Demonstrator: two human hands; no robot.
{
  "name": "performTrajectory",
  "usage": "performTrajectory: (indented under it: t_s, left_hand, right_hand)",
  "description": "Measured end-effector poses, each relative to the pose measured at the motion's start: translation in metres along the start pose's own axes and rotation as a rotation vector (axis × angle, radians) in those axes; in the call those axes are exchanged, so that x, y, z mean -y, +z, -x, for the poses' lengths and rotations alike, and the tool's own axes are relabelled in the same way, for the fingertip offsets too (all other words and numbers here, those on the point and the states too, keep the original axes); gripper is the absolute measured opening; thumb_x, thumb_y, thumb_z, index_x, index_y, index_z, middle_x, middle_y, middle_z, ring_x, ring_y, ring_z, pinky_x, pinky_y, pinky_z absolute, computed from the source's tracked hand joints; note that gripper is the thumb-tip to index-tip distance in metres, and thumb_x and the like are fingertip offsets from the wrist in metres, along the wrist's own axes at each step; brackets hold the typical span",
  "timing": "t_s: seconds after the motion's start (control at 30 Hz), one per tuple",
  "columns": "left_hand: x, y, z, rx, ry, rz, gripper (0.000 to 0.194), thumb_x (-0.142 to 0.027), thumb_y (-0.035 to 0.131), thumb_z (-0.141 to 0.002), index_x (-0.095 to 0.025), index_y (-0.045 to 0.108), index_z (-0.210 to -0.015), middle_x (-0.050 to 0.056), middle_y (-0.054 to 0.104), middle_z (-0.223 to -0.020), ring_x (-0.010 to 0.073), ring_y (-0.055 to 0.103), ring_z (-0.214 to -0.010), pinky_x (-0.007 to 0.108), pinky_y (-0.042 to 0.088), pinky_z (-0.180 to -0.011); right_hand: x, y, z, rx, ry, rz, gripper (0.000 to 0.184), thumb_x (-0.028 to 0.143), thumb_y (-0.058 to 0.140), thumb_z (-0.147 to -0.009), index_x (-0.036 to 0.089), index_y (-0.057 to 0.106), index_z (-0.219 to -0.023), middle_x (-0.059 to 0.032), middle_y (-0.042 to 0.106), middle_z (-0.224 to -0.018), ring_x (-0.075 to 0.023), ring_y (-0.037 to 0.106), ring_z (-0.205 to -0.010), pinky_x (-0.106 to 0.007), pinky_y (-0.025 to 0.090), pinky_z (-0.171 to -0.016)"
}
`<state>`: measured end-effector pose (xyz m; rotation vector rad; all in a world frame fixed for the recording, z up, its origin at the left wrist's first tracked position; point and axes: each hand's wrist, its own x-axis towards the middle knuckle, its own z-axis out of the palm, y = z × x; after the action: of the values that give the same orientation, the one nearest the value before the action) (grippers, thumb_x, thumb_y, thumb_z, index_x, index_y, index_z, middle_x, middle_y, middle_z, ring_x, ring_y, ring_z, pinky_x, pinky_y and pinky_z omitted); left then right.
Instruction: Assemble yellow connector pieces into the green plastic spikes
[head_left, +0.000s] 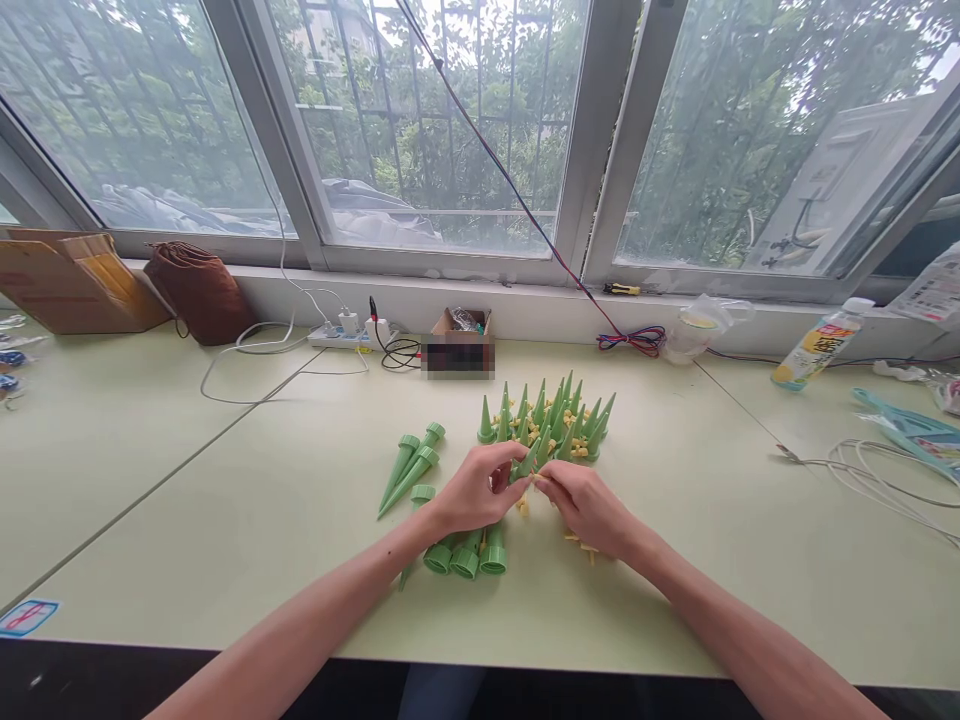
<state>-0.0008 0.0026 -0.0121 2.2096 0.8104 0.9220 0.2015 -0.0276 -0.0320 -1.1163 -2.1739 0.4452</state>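
Note:
My left hand (474, 492) is closed around a green plastic watering spike (529, 460), its cone tip pointing up and to the right. Beside it, my right hand (585, 502) pinches a small yellow stem-like piece (538, 477) against the spike; whether it sits inside the spike cannot be seen. Just beyond both hands, several green spikes (568, 390) stand tip-up in a cluster, with small yellow fittings (579, 450) among them. More spikes (405, 482) with ribbed caps lie to the left and under my left wrist. Loose yellow pieces (588, 547) lie partly hidden below my right hand.
A power strip (324, 337) with cables and a small open box (463, 325) stand along the sill. To the right are a plastic jug (697, 328), a drink bottle (821, 345) and a coiled white cable (885, 480). A brown bag (201, 292) and cardboard box (75, 285) occupy the left back.

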Motion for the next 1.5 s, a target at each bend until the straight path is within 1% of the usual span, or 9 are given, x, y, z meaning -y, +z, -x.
performTrajectory:
  t_s: [0.2, 0.33, 0.47, 0.6, 0.83, 0.97, 1.13, 1.33, 1.5]
  left_hand:
    - [-0.0012, -0.0010, -0.0014, -0.032, -0.066, 0.017, 0.012, -0.027, 0.059, -0.086, -0.016, 0.056, -0.091, -0.006, 0.041, -0.061, 0.0074, 0.037, -0.050, 0.020, 0.034, -0.048]
    - [-0.0048, -0.0030, -0.0022, -0.028, -0.108, 0.084, 0.011, -0.026, 0.060, -0.086, -0.015, 0.057, -0.088, -0.008, 0.036, -0.056, 0.0072, 0.033, -0.049, 0.021, 0.028, -0.047]
    - [-0.0056, -0.0040, -0.0021, -0.022, -0.168, 0.183, 0.013, -0.027, 0.061, -0.086, -0.014, 0.058, -0.089, -0.007, 0.040, -0.059, 0.0068, 0.031, -0.050, 0.021, 0.025, -0.047]
    - [-0.0055, -0.0049, -0.0037, 0.000, -0.210, 0.317, 0.016, -0.029, 0.061, -0.087, -0.013, 0.059, -0.091, -0.002, 0.052, -0.074, 0.0056, 0.034, -0.052, 0.021, 0.025, -0.046]
    - [-0.0082, -0.0073, -0.0066, 0.041, -0.264, 0.438, 0.019, -0.032, 0.063, -0.087, -0.013, 0.059, -0.091, -0.001, 0.055, -0.080, 0.0041, 0.039, -0.051, 0.018, 0.026, -0.043]
    - [-0.0079, -0.0079, -0.0060, 0.043, -0.276, 0.432, 0.021, -0.033, 0.063, -0.088, -0.013, 0.059, -0.092, -0.001, 0.054, -0.078, 0.0042, 0.039, -0.051, 0.019, 0.025, -0.042]
    - [-0.0069, -0.0073, -0.0045, 0.047, -0.223, 0.412, 0.020, -0.033, 0.062, -0.089, -0.014, 0.059, -0.094, -0.001, 0.053, -0.080, 0.0046, 0.038, -0.052, 0.019, 0.027, -0.043]
    - [-0.0056, -0.0058, -0.0026, 0.021, -0.175, 0.287, 0.019, -0.032, 0.062, -0.089, -0.014, 0.058, -0.094, -0.004, 0.046, -0.070, 0.0064, 0.034, -0.053, 0.021, 0.030, -0.047]
    - [-0.0060, -0.0030, -0.0012, 0.024, -0.128, 0.185, 0.017, -0.031, 0.062, -0.088, -0.014, 0.058, -0.091, -0.004, 0.045, -0.065, 0.0074, 0.037, -0.053, 0.021, 0.033, -0.049]
  right_hand:
    - [0.0020, -0.0004, -0.0002, -0.050, 0.014, -0.055, 0.008, 0.025, 0.054, -0.098, 0.019, 0.059, -0.100, -0.0005, 0.061, -0.078, -0.0145, 0.053, -0.063, -0.026, 0.043, -0.061]
    - [0.0012, -0.0006, -0.0003, -0.099, -0.003, -0.073, 0.010, 0.021, 0.062, -0.093, 0.020, 0.059, -0.103, -0.0016, 0.061, -0.085, -0.0142, 0.054, -0.063, -0.026, 0.045, -0.060]
    - [0.0022, -0.0014, 0.0000, -0.120, -0.031, -0.098, 0.011, 0.024, 0.063, -0.093, 0.021, 0.060, -0.104, -0.0018, 0.060, -0.086, -0.0130, 0.053, -0.060, -0.026, 0.046, -0.058]
    - [0.0034, -0.0017, 0.0005, -0.128, -0.053, -0.136, 0.009, 0.027, 0.062, -0.095, 0.022, 0.061, -0.103, -0.0030, 0.061, -0.090, -0.0126, 0.052, -0.060, -0.026, 0.048, -0.058]
    - [0.0010, -0.0002, 0.0019, -0.167, -0.114, -0.137, 0.010, 0.028, 0.058, -0.097, 0.020, 0.063, -0.102, -0.0033, 0.061, -0.087, -0.0128, 0.053, -0.062, -0.025, 0.046, -0.058]
    - [0.0012, -0.0003, 0.0013, -0.188, -0.125, -0.118, 0.011, 0.029, 0.058, -0.098, 0.020, 0.063, -0.101, -0.0022, 0.060, -0.082, -0.0124, 0.050, -0.059, -0.025, 0.045, -0.057]
    - [0.0015, -0.0006, 0.0008, -0.193, -0.113, -0.116, 0.014, 0.032, 0.058, -0.097, 0.020, 0.063, -0.101, -0.0022, 0.060, -0.080, -0.0132, 0.051, -0.060, -0.025, 0.045, -0.058]
    - [-0.0003, -0.0002, 0.0005, -0.178, -0.087, -0.116, 0.017, 0.035, 0.058, -0.097, 0.019, 0.063, -0.099, -0.0020, 0.062, -0.079, -0.0133, 0.050, -0.061, -0.025, 0.043, -0.058]
    - [0.0001, -0.0010, -0.0002, -0.176, -0.069, -0.096, 0.024, 0.035, 0.051, -0.100, 0.019, 0.061, -0.085, -0.0012, 0.059, -0.071, -0.0138, 0.050, -0.061, -0.025, 0.040, -0.057]
